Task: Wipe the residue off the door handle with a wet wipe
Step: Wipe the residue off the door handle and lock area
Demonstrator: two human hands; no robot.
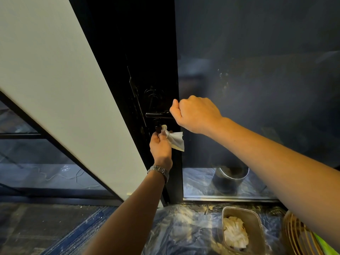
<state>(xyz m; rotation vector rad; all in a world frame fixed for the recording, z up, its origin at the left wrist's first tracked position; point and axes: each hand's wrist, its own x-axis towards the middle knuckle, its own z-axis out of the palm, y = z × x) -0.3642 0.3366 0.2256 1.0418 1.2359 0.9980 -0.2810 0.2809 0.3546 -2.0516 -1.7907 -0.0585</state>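
Noted left arm bare, reaching up and forward from the lower centre, elbow out of view. Recorded a metal watch round the left wrist. Found left grip raised with its back toward the camera, fingers pointing up and curled, pinching a wet wipe at the fingertips. Noted right arm bare, stretched in from the lower right, higher than the left. Found right grip closed as a fist, knuckles up, thumb laid along the top, wrapped round the right end of the door handle. Observed the two grips near each other, right above left, not touching.
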